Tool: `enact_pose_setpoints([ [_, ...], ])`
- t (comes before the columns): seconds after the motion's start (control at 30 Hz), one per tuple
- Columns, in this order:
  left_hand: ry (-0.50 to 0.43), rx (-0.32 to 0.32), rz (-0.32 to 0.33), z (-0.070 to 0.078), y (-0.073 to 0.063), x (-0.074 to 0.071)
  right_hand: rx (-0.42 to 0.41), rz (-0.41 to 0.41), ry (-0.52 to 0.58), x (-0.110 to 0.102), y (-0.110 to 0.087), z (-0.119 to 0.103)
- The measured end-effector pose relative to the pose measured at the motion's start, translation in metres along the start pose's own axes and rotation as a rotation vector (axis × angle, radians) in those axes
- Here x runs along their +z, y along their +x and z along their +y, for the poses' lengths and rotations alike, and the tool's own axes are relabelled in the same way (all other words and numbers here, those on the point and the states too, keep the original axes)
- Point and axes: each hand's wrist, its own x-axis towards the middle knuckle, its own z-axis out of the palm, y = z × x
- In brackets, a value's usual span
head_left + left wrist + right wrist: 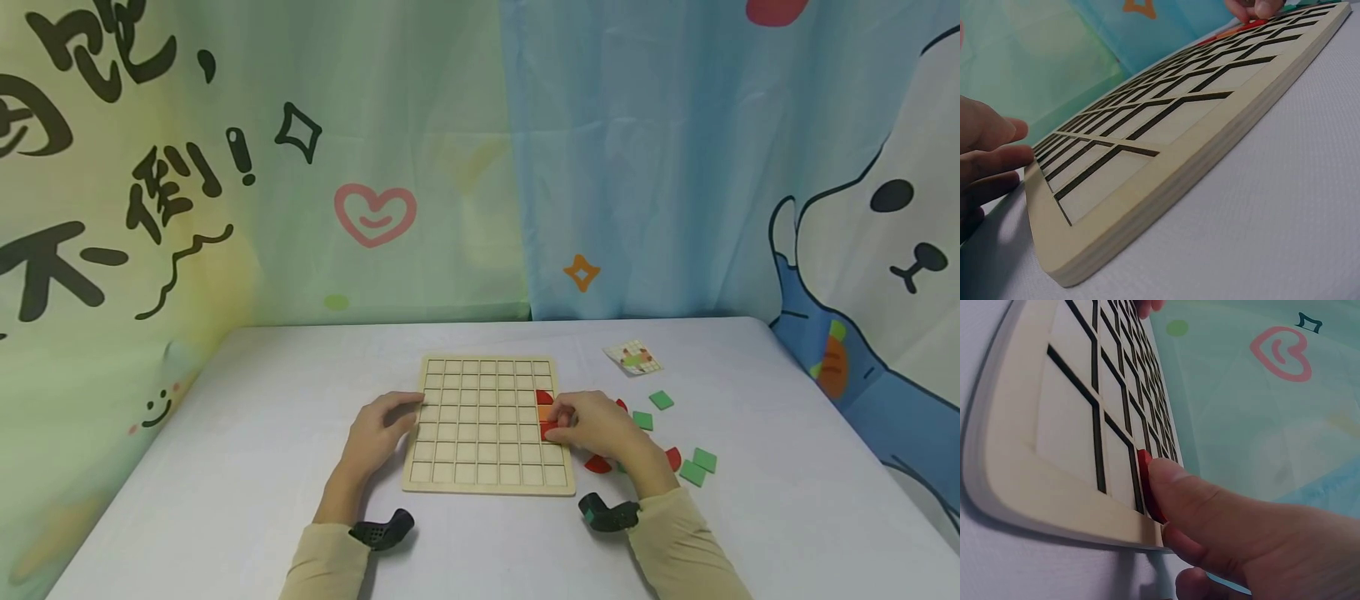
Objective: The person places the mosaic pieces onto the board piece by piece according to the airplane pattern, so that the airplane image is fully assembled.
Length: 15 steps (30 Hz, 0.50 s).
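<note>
Right hand (600, 421) first: I have it pinching a red piece (547, 431) between thumb and curled fingers, while the left hand (378, 435) lies loosely spread, fingertips at the left edge of the grid board (487, 491).

Behind the board hangs a printed curtain (450, 125); under it spreads the white tabletop (480, 558). I judge that the left fingers rest there to steady the board while the right hand works its opposite side. Beyond the board's far right corner lies a picture card (636, 358), perhaps set there so I can glance at it without covering any cells. Green squares (642, 420) and loose red pieces (597, 464) are scattered to the right of the board, probably for the right hand's easy reach.

As for looks, the board is pale wood, its cells edged with dark grooves. In its right-hand column the pinched piece is bright red and flat, just on the near side of an orange piece (543, 413); my thumb hides part of its outline, so I can't tell whether it sits fully down.
</note>
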Motion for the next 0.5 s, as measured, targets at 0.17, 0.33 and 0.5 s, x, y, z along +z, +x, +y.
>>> enact_pose_setpoints([
  [0.17, 0.003, 0.002, 0.001, -0.0003, 0.0003, 0.0003, -0.013, -0.005, -0.006, 0.0001, -0.0002, 0.0002],
  [0.33, 0.005, 0.001, 0.002, -0.0004, 0.0005, 0.0005, -0.012, -0.003, -0.001, -0.0014, -0.0006, 0.0030],
  [0.5, 0.005, 0.002, 0.003, -0.0008, 0.0009, 0.0006, 0.002, -0.001, -0.016, -0.0026, -0.0002, 0.0046],
])
